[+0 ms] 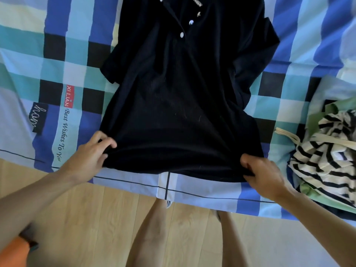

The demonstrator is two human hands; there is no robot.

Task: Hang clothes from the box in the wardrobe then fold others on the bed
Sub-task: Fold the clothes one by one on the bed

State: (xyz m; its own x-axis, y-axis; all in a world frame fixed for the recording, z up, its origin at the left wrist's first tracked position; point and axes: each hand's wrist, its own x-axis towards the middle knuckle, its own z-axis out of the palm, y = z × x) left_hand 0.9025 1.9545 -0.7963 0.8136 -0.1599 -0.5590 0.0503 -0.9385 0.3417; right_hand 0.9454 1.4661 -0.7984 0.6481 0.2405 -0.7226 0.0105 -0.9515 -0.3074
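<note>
Black shirt [179,93] spread flat on the checked bedsheet [63,60]

Left hand [92,153] pinches the hem's left corner; right hand [260,176] grips its right corner; striped clothes [327,151] lie nearby.

A black shirt [179,97] with white buttons [182,35] is laid on a blue, teal, black and white checked sheet [63,60], near black-and-cream striped fabric [327,151].

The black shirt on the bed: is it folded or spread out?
Spread out. The shirt lies flat, buttons up, sleeves out sideways; the left hand and right hand hold its hem.
</note>
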